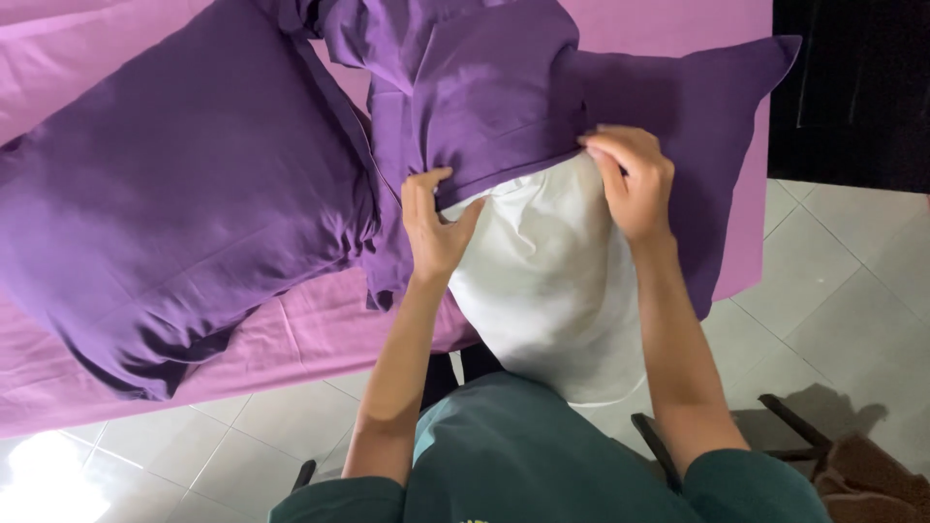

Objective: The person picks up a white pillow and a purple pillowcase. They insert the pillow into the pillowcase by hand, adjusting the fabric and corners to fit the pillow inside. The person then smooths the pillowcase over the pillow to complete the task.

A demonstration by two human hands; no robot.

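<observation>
I see my left hand point(433, 225) with its grip released, fingers spread and thumb out, pressed flat against the white pillow point(552, 281) right at the open hem of the purple pillowcase point(494, 97). My right hand point(632, 184) has its grip clenched on that same hem, pinching a fold of the purple cloth against the top of the pillow. The pillow stands between the two hands and below them, its lower end bare and leaning toward my teal shirt point(523, 455), its upper end tucked under the pillowcase edge. Beyond both hands the rest of the pillowcase lies bunched and creased on the bed, with one flat corner stretching out past the right hand. Well off to the left of the left hand lies a second pillow in a purple cover point(174, 203), resting on the pink bedsheet point(310, 339). Below the bed edge, pale floor tiles point(833, 291) show.
</observation>
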